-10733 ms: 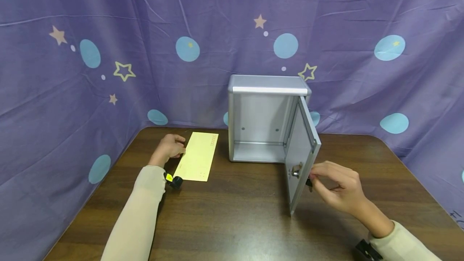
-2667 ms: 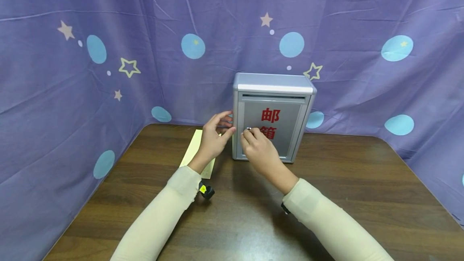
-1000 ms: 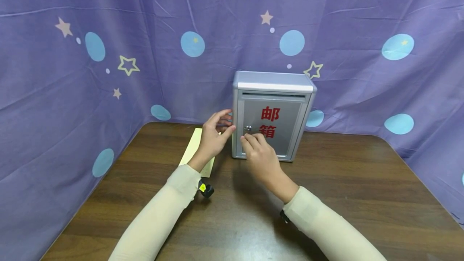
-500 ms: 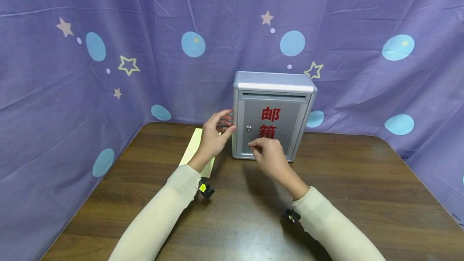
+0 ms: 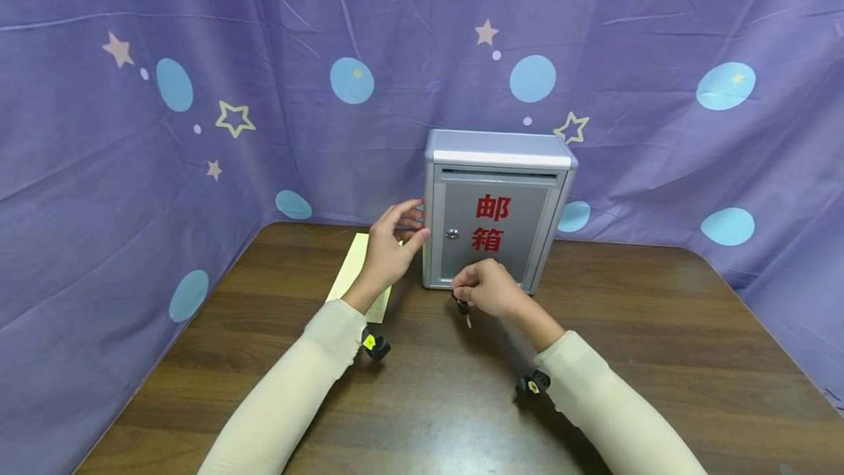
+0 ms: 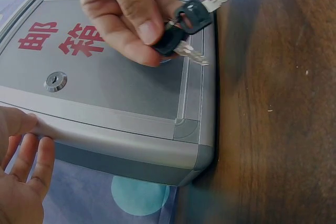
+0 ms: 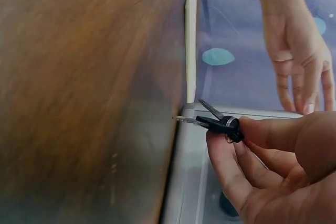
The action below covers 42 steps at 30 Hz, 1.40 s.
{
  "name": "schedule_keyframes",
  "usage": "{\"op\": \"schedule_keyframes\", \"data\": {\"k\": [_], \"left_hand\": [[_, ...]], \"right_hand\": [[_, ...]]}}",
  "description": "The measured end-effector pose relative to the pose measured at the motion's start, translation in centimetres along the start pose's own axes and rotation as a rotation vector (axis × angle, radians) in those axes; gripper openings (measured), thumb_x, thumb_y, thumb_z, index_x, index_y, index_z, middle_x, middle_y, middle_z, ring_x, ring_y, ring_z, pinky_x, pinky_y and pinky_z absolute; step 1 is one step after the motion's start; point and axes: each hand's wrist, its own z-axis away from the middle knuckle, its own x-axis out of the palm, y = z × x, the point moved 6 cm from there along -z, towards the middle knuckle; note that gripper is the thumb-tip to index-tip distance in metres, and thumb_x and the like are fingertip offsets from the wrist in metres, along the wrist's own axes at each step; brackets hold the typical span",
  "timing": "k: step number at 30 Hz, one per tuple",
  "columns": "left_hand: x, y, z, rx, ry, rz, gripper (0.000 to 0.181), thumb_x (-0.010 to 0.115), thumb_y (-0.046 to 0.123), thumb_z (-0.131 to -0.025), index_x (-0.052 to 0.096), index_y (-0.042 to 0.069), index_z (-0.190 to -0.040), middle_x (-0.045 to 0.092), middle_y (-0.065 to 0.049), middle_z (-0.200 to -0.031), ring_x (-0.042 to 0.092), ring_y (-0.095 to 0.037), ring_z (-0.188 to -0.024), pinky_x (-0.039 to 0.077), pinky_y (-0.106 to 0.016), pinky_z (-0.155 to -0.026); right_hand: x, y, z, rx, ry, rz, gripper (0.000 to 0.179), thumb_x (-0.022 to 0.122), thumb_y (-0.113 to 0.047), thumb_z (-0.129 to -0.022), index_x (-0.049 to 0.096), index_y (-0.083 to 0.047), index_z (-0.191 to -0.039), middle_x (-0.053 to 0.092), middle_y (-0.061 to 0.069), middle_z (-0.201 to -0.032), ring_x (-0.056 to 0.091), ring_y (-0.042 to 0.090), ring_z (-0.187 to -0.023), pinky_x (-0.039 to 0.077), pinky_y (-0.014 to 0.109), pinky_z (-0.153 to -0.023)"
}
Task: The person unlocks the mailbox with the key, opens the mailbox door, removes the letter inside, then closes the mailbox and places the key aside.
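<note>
A grey metal mailbox (image 5: 458, 200) with red characters stands upright, its door closed. My left hand (image 5: 389, 251) rests against its left side; in the left wrist view the thumb (image 6: 21, 121) lies on the front edge and loosely extended fingers touch the side wall. My right hand (image 5: 493, 290) pinches a pair of black-headed keys (image 6: 197, 17) between thumb and fingers, low in front of the door. In the right wrist view the keys (image 7: 212, 124) hang together on a small ring. The keyhole of the round lock (image 6: 55, 81) has nothing in it.
A pale yellow envelope (image 5: 347, 270) lies on the brown wooden table (image 5: 409, 402), partly covered by my left hand and wrist. A purple curtain (image 5: 422, 57) hangs right behind the mailbox. A narrow slot (image 5: 497, 174) runs across the mailbox's upper front.
Earlier the door stood wide open; then it was closed, with my right hand at the lock. That hand has since drawn down and away with the keys. My left hand has stayed put lately.
</note>
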Motion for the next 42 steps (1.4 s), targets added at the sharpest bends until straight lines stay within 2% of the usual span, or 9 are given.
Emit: {"op": "schedule_keyframes", "data": {"k": [6, 10, 15, 23, 27, 36, 42], "left_hand": [[0.0, 0.2, -0.1, 0.003, -0.003, 0.008, 0.046, 0.070, -0.019, -0.083, 0.056, -0.015, -0.127, 0.059, -0.034, -0.107, 0.062, -0.047, -0.092, 0.057, -0.058, -0.077], [0.0, 0.1, -0.1, -0.002, -0.001, 0.011, 0.046, 0.069, -0.019, -0.083, 0.056, -0.015, -0.127, 0.059, -0.034, -0.108, 0.062, -0.047, -0.092, 0.057, -0.058, -0.078], [0.1, 0.2, -0.2, 0.003, -0.002, 0.018, 0.046, 0.069, -0.020, -0.083, 0.056, -0.015, -0.126, 0.058, -0.034, -0.107, 0.062, -0.047, -0.092, 0.057, -0.058, -0.077], [0.2, 0.3, -0.2, 0.005, -0.003, 0.019, 0.046, 0.069, -0.020, -0.082, 0.056, -0.016, -0.126, 0.058, -0.036, -0.108, 0.062, -0.049, -0.092, 0.057, -0.059, -0.077], [0.2, 0.3, -0.1, -0.001, -0.003, 0.018, 0.046, 0.069, -0.020, -0.083, 0.056, -0.016, -0.127, 0.058, -0.035, -0.108, 0.062, -0.048, -0.092, 0.057, -0.058, -0.078], [0.2, 0.3, -0.1, -0.008, -0.004, 0.008, 0.046, 0.069, -0.020, -0.083, 0.056, -0.015, -0.126, 0.059, -0.033, -0.108, 0.062, -0.048, -0.092, 0.058, -0.056, -0.078], [0.1, 0.1, 0.1, -0.010, 0.003, 0.005, 0.046, 0.069, -0.019, -0.083, 0.056, -0.014, -0.127, 0.059, -0.032, -0.108, 0.062, -0.047, -0.092, 0.058, -0.055, -0.078]], "right_hand": [[0.6, 1.1, -0.5, 0.079, -0.072, -0.076, 0.007, 0.069, 0.003, -0.091, 0.074, 0.004, -0.094, 0.071, 0.005, -0.077, 0.061, 0.015, -0.064, 0.054, 0.025, -0.057], [0.7, 1.4, -0.8, 0.119, -0.098, -0.099, 0.008, 0.069, 0.003, -0.090, 0.074, 0.007, -0.096, 0.072, 0.007, -0.079, 0.063, 0.017, -0.066, 0.057, 0.029, -0.060], [0.9, 1.7, -1.1, 0.141, -0.120, -0.044, 0.006, 0.069, 0.002, -0.090, 0.074, 0.005, -0.093, 0.072, 0.006, -0.081, 0.066, 0.017, -0.067, 0.060, 0.029, -0.061], [1.0, 2.2, -1.1, 0.147, -0.111, 0.071, 0.005, 0.070, 0.000, -0.090, 0.075, 0.000, -0.089, 0.070, 0.001, -0.075, 0.061, 0.013, -0.060, 0.052, 0.024, -0.053], [0.9, 2.2, -1.0, 0.129, -0.110, 0.113, 0.005, 0.071, -0.002, -0.091, 0.075, -0.003, -0.089, 0.070, -0.001, -0.074, 0.057, 0.011, -0.060, 0.049, 0.024, -0.053], [0.7, 2.1, -0.8, 0.022, -0.068, 0.223, 0.005, 0.073, -0.004, -0.088, 0.075, -0.007, -0.085, 0.068, -0.007, -0.072, 0.060, 0.008, -0.065, 0.052, 0.028, -0.062], [0.7, 2.1, -0.5, 0.009, -0.079, 0.236, 0.004, 0.073, -0.006, -0.090, 0.074, -0.008, -0.086, 0.069, -0.007, -0.076, 0.061, 0.009, -0.067, 0.054, 0.031, -0.064]]}}
